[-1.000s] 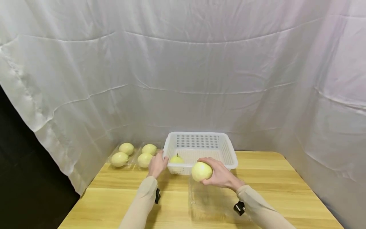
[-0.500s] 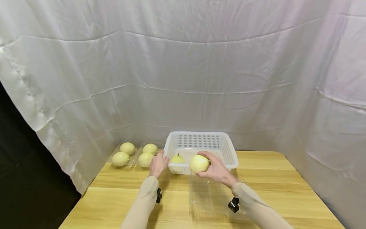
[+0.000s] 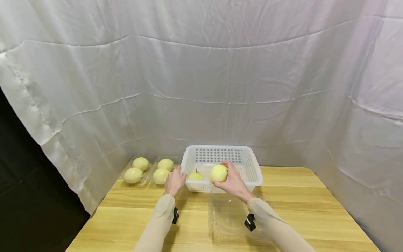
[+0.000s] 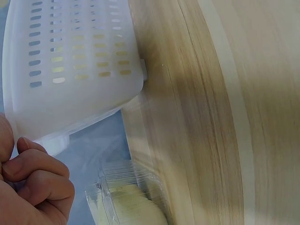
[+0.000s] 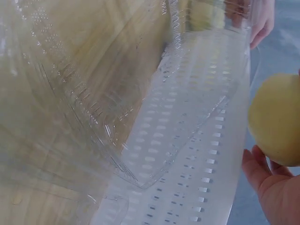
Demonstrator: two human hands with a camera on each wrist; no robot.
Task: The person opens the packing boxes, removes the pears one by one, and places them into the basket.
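Observation:
A pale yellow pear [image 3: 218,173] is gripped in my right hand [image 3: 234,183], held up over the front rim of the white plastic basket [image 3: 220,147]. The right wrist view shows thumb and fingers round this pear [image 5: 276,119], just beyond the basket wall. Inside the basket at its left front sits another pear [image 3: 196,175], stem upward. My left hand [image 3: 174,181] pinches the basket's left rim; in the left wrist view its fingers [image 4: 40,173] are curled there. An open clear plastic container [image 3: 225,217] lies in front of the basket, beneath my right forearm.
Left of the basket stand two clear plastic packs, each with two pears; one pear [image 3: 133,175] is in the outer pack, another [image 3: 160,176] in the pack beside my left hand. Pale curtains [image 3: 201,105] surround the wooden table [image 3: 299,203] behind and at the sides.
My right hand has carried the pear forward and slightly left, from in front of the basket to over its front rim. The left hand stays at the basket's left rim.

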